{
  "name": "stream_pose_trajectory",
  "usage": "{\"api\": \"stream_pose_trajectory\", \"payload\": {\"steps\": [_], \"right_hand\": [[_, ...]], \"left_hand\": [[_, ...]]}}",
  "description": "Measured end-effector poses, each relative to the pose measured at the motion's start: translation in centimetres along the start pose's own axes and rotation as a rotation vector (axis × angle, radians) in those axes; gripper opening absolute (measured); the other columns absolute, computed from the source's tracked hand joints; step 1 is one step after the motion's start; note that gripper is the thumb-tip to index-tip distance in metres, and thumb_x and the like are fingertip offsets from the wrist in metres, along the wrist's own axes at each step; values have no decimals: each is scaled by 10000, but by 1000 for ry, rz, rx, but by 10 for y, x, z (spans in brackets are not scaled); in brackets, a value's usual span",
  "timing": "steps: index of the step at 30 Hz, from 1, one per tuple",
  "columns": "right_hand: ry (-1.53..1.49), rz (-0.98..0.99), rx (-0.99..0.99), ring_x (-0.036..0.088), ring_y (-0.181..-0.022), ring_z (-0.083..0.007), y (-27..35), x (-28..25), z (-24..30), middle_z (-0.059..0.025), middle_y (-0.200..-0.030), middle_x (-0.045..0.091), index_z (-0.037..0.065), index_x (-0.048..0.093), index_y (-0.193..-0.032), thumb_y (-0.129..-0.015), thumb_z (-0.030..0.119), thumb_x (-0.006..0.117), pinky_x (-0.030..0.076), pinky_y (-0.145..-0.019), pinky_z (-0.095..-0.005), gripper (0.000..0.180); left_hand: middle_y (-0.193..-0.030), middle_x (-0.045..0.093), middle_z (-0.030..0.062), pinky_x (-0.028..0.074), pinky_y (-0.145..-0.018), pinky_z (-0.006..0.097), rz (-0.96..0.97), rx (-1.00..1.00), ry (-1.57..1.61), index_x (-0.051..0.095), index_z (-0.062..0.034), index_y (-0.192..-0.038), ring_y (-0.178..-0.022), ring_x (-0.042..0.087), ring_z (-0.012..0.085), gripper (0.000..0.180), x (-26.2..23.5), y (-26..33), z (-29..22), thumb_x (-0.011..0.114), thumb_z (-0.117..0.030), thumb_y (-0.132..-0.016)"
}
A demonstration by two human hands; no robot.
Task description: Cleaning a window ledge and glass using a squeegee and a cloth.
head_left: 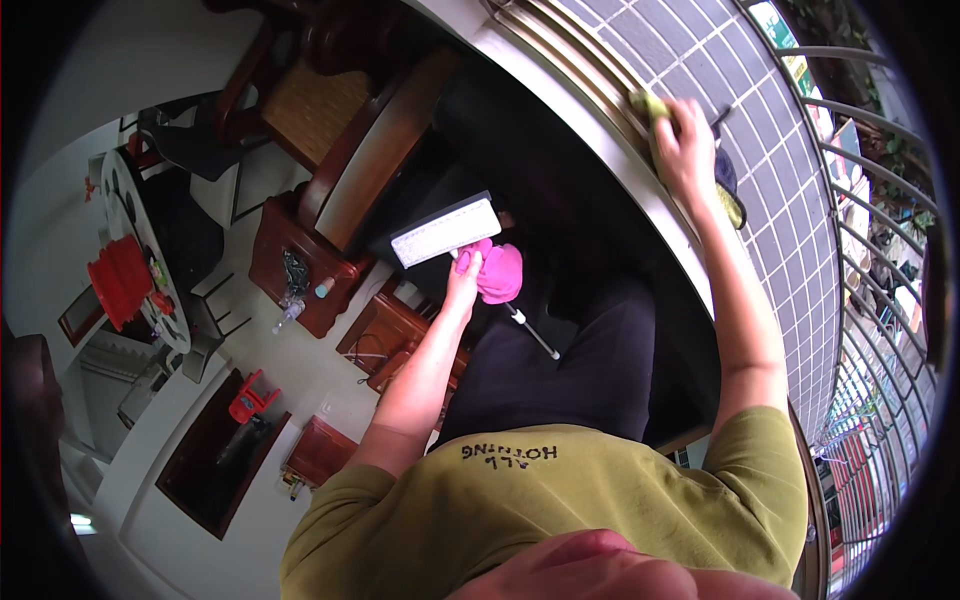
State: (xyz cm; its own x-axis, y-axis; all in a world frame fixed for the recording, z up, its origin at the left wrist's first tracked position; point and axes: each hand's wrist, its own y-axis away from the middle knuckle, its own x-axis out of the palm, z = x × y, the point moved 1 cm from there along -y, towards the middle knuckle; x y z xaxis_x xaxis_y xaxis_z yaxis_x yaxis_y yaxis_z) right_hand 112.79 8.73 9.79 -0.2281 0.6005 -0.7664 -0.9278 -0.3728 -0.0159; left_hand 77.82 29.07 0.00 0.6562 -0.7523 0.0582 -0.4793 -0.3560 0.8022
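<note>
My left hand [463, 287] is closed round a window squeegee [445, 232] with a white pad and a dark edge, and a bunched pink cloth [500, 274] is in the same grip. The squeegee's thin pole [535, 335] slants down over my thighs. Out to the right, my right hand [684, 150] reaches to the window track [590, 60], its fingers closed on a small yellow-green cloth [650, 105] pressed at the track's edge. Beside my right wrist, a dark blue and yellow-green item [730, 190] lies on the grey tiles; its kind is partly hidden.
A tiled ledge [790, 250] runs along my right, with metal window bars [880, 160] beyond it. Wooden furniture [310, 260] stands in the room at left, near a round table [140, 220] with red stools [118, 280]. A red chair [252, 397] is farther down.
</note>
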Motion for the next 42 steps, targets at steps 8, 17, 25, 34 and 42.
{"api": "stream_pose_trajectory", "payload": {"steps": [8,17,25,34,42], "right_hand": [[211,-11,-469,494,-982,-368,-123,87,79,-211,-1055,513,10,631,-795,-766,164,503,396,-805,-467,202],[475,551,-334,456,-1030,-319,-111,25,70,-172,-1215,471,111,682,-799,-696,250,529,382,-836,-463,230],[603,375,-245,338,-1271,-302,70,-54,-44,-116,-1354,374,91,625,-998,-814,126,535,348,-961,-482,208],[673,157,-89,445,-1142,-314,239,-134,-143,-125,-1242,465,120,603,-1002,-744,74,570,404,-858,-458,264],[-992,-674,483,535,-932,-171,215,-216,-191,-65,-989,561,41,519,-1083,-923,123,431,426,-842,-310,200]], "left_hand": [[-1228,518,70,358,-970,291,-54,-12,-10,435,-18,-1252,-1130,484,155,381,-2,1,6,504,-186,-917],[-1148,548,61,400,-921,307,-46,-21,80,498,-31,-1192,-1048,519,156,348,-13,-4,9,512,-244,-918],[-1143,544,52,366,-943,297,-48,10,92,486,-27,-1200,-1063,494,145,367,-12,1,1,527,-247,-909],[-1181,525,69,379,-946,317,57,49,7,450,-27,-1238,-1093,499,165,408,-1,1,-15,529,-253,-908],[-1199,509,83,409,-932,363,162,76,-48,433,-43,-1248,-1092,509,198,386,-4,12,-42,484,-252,-928]]}}
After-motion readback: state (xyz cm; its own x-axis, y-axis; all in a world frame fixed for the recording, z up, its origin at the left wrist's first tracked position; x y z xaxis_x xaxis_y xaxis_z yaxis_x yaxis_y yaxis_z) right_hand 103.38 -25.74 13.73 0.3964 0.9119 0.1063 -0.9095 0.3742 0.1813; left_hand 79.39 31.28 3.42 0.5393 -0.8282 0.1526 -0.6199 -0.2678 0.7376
